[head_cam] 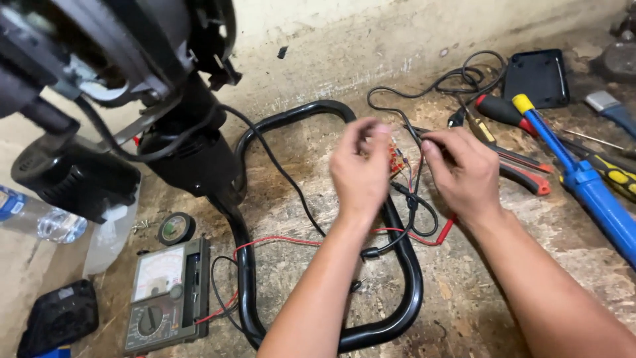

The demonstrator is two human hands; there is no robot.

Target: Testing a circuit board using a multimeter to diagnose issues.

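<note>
Worn floor, hands mid-clutter

Your two bare forearms and hands, seen from above

Both of your arms are uncovered from the bottom edge of the view right up to the fingers: no sleeves, no gloves, no watch, strap or ring that shows. Your left hand is blurred at the fingertips, so its nails cannot be made out; your right hand is sharper, with short, plain nails and knuckles clearly outlined. Your forearms look lean and unmarked.
</note>
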